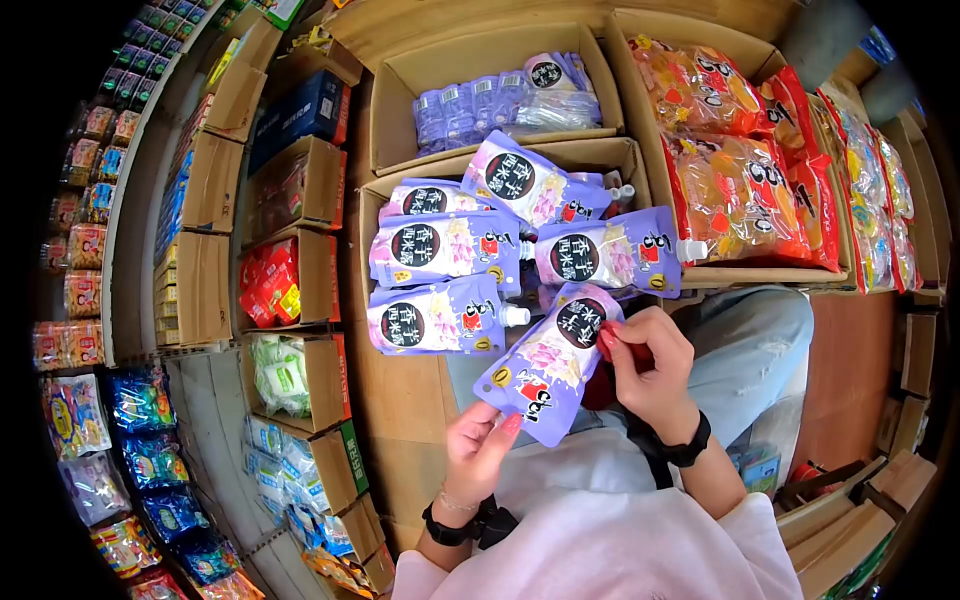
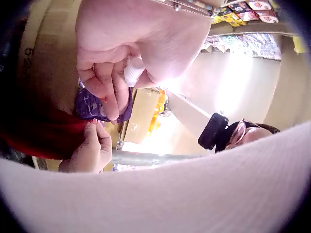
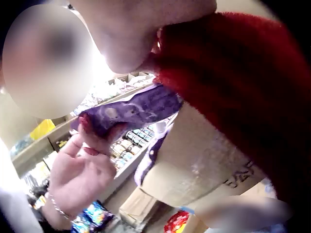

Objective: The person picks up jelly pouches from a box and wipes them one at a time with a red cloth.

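A purple spouted pouch [image 1: 545, 365] with a round black label is held tilted over the person's lap. My left hand [image 1: 475, 440] grips its lower end, the thumb on the printed front; in the left wrist view a white screw cap [image 2: 133, 72] shows between the fingers. At the pouch's upper right edge, my right hand [image 1: 652, 365] has curled fingers and holds a fuzzy red cloth [image 3: 233, 73], which hangs below it. Matching pouches [image 1: 440, 245] lie on top of an open cardboard box [image 1: 365, 220] just beyond the hands.
Behind stands another carton [image 1: 390, 110] of purple pouches. To the right, a box [image 1: 745, 275] holds orange-and-red bags of jelly [image 1: 735, 195]. Shelves with snack packets and cardboard trays [image 1: 200, 270] line the left. The person's jeans-clad leg [image 1: 750, 350] is beside the boxes.
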Tool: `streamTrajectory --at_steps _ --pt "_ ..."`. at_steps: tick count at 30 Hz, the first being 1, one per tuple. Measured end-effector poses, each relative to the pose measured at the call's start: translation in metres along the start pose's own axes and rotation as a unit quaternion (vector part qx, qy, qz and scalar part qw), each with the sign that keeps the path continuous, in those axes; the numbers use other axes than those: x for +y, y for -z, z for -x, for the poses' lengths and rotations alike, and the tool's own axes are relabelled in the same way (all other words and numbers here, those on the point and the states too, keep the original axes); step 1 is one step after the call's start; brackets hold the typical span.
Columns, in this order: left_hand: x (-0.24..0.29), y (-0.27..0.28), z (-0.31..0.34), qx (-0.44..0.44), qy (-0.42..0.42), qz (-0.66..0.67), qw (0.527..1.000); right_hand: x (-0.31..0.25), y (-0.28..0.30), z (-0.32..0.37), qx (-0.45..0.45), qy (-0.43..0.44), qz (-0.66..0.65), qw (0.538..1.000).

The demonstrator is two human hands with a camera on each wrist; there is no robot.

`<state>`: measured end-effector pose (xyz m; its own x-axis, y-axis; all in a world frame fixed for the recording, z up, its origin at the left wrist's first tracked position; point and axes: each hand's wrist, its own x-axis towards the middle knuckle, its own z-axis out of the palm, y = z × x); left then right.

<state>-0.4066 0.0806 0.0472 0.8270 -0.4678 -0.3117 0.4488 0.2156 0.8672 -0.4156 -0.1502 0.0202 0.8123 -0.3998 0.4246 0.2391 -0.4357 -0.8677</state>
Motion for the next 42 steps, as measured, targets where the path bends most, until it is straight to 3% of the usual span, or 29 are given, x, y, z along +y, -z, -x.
streamTrajectory --at_steps 1,5,7,9,11,16,19,20,23,27,31,32,36,39,40,42 --pt "0.002 -0.002 -0.001 0.001 0.002 -0.006 1.000 -0.005 0.001 0.001 0.003 0.007 0.005 1.000" --pt "0.004 -0.003 -0.002 0.008 0.016 -0.055 0.998 -0.046 0.002 0.007 -0.127 0.076 -0.063 0.987" --pt "0.006 0.002 -0.001 0.015 0.030 -0.034 0.999 -0.051 -0.003 0.011 -0.130 0.093 -0.083 0.984" --pt "0.005 0.003 0.001 0.017 0.027 -0.022 0.999 -0.036 0.000 0.002 -0.122 0.089 -0.004 0.989" --pt "0.002 0.000 0.001 0.009 0.011 -0.020 1.000 -0.024 0.001 -0.004 -0.059 -0.038 -0.046 0.996" --pt "0.010 -0.010 0.001 -0.013 0.003 -0.020 1.000 -0.060 0.007 0.003 -0.163 0.075 -0.090 0.980" --pt "0.010 -0.011 0.000 -0.035 -0.021 -0.051 0.998 -0.059 0.002 0.000 -0.190 0.085 -0.045 0.977" --pt "0.010 -0.010 0.000 -0.043 -0.032 -0.065 0.996 -0.052 0.003 -0.002 -0.187 0.047 -0.057 0.980" --pt "0.017 -0.019 -0.003 -0.067 -0.034 -0.103 0.992 -0.055 0.007 -0.009 -0.154 0.043 -0.053 0.986" --pt "0.021 -0.015 -0.002 -0.097 -0.036 -0.168 0.980 -0.061 0.005 -0.004 -0.183 0.091 -0.039 0.978" --pt "0.032 -0.026 -0.002 -0.093 -0.021 -0.248 0.964 -0.048 0.011 -0.016 -0.176 -0.004 -0.033 0.984" --pt "0.033 -0.027 -0.004 -0.088 -0.015 -0.265 0.960 -0.050 0.010 -0.015 -0.163 0.033 -0.038 0.985" --pt "0.030 -0.028 -0.007 -0.097 -0.073 -0.314 0.942 -0.067 0.008 -0.013 -0.198 0.100 -0.018 0.975" --pt "0.034 -0.031 -0.010 -0.106 -0.107 -0.358 0.921 -0.049 0.007 -0.023 -0.185 0.062 -0.009 0.981" --pt "0.034 -0.029 -0.011 -0.121 -0.122 -0.371 0.912 -0.052 0.011 -0.026 -0.189 -0.014 -0.003 0.982" --pt "0.034 -0.030 -0.014 -0.136 -0.159 -0.391 0.896 -0.061 0.014 -0.032 -0.188 0.038 -0.040 0.981"
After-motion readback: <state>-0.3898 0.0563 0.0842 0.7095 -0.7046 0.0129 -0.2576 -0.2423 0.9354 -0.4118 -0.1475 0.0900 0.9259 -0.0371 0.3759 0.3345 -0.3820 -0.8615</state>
